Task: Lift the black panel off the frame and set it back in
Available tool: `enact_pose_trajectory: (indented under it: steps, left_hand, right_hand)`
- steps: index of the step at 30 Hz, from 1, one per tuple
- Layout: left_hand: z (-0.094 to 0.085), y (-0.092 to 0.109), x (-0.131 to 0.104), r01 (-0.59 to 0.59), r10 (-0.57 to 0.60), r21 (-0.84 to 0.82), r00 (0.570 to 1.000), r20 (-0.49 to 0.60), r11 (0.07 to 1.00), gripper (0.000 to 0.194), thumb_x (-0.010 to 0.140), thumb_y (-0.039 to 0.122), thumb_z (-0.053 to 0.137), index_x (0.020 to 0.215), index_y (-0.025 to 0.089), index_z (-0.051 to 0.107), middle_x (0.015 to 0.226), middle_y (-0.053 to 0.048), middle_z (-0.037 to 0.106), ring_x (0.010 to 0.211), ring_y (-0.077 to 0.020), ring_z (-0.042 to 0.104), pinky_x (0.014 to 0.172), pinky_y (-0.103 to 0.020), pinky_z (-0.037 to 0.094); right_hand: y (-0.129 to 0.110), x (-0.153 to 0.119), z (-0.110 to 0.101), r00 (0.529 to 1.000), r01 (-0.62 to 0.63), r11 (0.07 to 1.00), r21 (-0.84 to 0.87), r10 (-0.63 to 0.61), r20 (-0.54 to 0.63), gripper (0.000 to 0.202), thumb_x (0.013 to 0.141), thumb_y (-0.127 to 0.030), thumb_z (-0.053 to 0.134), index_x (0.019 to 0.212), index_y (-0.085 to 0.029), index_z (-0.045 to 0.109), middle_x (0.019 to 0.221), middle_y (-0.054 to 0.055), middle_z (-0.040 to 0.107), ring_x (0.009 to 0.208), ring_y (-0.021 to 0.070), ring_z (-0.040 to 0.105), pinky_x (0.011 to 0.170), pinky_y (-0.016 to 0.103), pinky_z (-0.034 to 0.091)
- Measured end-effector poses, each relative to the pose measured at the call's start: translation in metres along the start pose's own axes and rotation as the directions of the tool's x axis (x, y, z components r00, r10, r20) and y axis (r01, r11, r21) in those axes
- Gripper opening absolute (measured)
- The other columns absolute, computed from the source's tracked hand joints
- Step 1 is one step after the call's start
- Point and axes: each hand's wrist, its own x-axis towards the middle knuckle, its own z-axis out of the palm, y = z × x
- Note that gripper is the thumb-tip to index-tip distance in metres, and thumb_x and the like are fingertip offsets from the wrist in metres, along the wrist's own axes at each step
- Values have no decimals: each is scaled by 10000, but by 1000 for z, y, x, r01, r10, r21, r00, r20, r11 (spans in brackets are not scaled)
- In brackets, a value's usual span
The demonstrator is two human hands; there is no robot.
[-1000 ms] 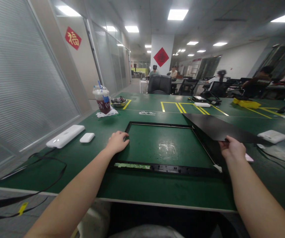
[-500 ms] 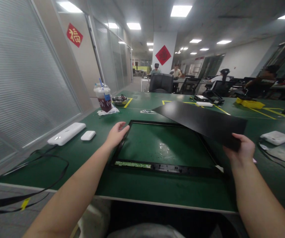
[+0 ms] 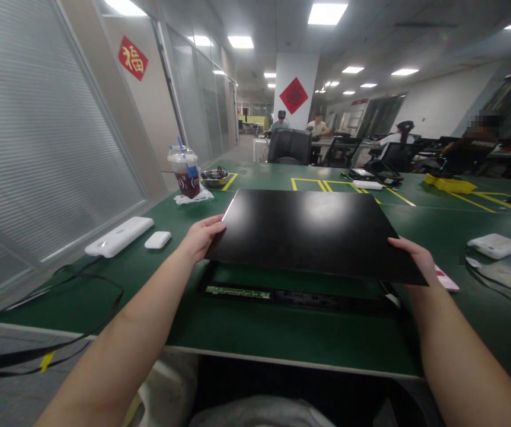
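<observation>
A thin, glossy black panel [image 3: 309, 234], like a display screen, is held roughly level above the table. My left hand [image 3: 204, 234] grips its left edge, thumb on top and fingers beneath. On the opposite edge, my right hand [image 3: 415, 258] is closed with its thumb over the top. Below the panel a black rectangular frame [image 3: 326, 301] lies on the green table, mostly covered. Its near bar shows, with a strip of green circuit board [image 3: 238, 292] along the left part. A small white piece [image 3: 391, 298] sits at the frame's near right corner.
Left on the table [image 3: 282, 341] are a white power bank [image 3: 120, 236], a small white case [image 3: 157, 240] and a lidded drink cup [image 3: 187, 175]. A white box with cables [image 3: 495, 246] stands right. Farther back lies a yellow object [image 3: 449, 184]; people sit beyond.
The panel has swung left and levelled out over the frame. My left hand has left the frame's side and taken hold of the panel's left edge.
</observation>
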Motion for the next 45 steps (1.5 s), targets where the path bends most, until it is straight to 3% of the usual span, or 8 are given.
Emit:
enact_pose_trajectory:
  steps: [3, 8, 13, 18, 22, 33, 41, 45]
  left_hand:
    - [0, 1, 0, -42, 41, -49, 999, -20, 998, 424, 637, -23, 690, 1036, 121, 709, 791, -51, 769, 681, -171, 721, 685, -290, 596]
    - [-2, 2, 1, -173, 174, -74, 985, 6, 982, 455, 629, -20, 699, 1058, 131, 714, 839, -52, 778, 811, -186, 738, 828, -306, 583]
    - [-4, -2, 5, -234, 235, -32, 972, 8, 972, 451, 592, 5, 711, 1020, 146, 699, 737, -12, 745, 718, -166, 714, 797, -298, 575]
    - [-1, -12, 5, -199, 200, 20, 979, -32, 980, 338, 613, 74, 750, 907, 165, 611, 730, 10, 713, 672, -152, 692, 759, -308, 571]
    - [4, -21, 5, -143, 145, 79, 989, -25, 987, 388, 608, 97, 793, 901, 175, 552, 800, -7, 721, 731, -178, 715, 807, -354, 572]
    - [1, -37, 9, -166, 149, 264, 985, 83, 950, 660, 585, 61, 853, 1141, 167, 513, 1131, -123, 721, 1073, -270, 694, 981, -452, 526]
    - [-3, -42, 14, -188, 160, 367, 982, 104, 911, 687, 605, 123, 879, 1178, 172, 503, 1179, -141, 708, 1151, -292, 663, 994, -476, 521]
    - [-4, -44, 16, -204, 173, 365, 978, 117, 908, 683, 611, 116, 873, 1180, 170, 499, 1220, -152, 690, 1157, -286, 660, 1000, -459, 520]
  right_hand:
    - [1, -4, 8, 988, -69, 995, -68, 78, 131, 314, 637, -139, 667, 946, -185, 701, 884, 83, 744, 901, 291, 715, 817, 413, 585]
    - [9, -1, 11, 957, 88, 994, -65, -66, 281, 585, 591, -81, 739, 1140, -270, 665, 1019, 13, 747, 986, 225, 701, 865, 346, 564]
    - [17, 2, 13, 978, 67, 996, -67, -52, 202, 628, 606, -45, 726, 1181, -284, 642, 978, -7, 754, 919, 190, 711, 821, 313, 564]
    - [28, 10, 10, 996, 49, 987, -156, -36, 85, 432, 637, -104, 762, 1030, -248, 652, 857, -5, 743, 708, 177, 703, 627, 273, 571]
    - [34, 14, 7, 1000, 12, 959, -285, -10, 10, 363, 646, -143, 809, 955, -217, 635, 738, 22, 718, 604, 196, 682, 521, 282, 562]
    - [41, 22, -1, 999, 34, 917, -398, -23, 34, 526, 510, -155, 919, 948, -201, 630, 777, 29, 733, 639, 210, 704, 529, 309, 594]
    - [38, 15, 7, 1000, 1, 956, -292, 7, 26, 607, 539, -38, 875, 1062, -218, 625, 785, 38, 738, 636, 231, 714, 515, 317, 599]
    - [36, 13, 8, 999, 10, 938, -346, 2, 36, 567, 579, -32, 849, 1062, -219, 620, 767, 36, 735, 632, 234, 716, 519, 318, 600]
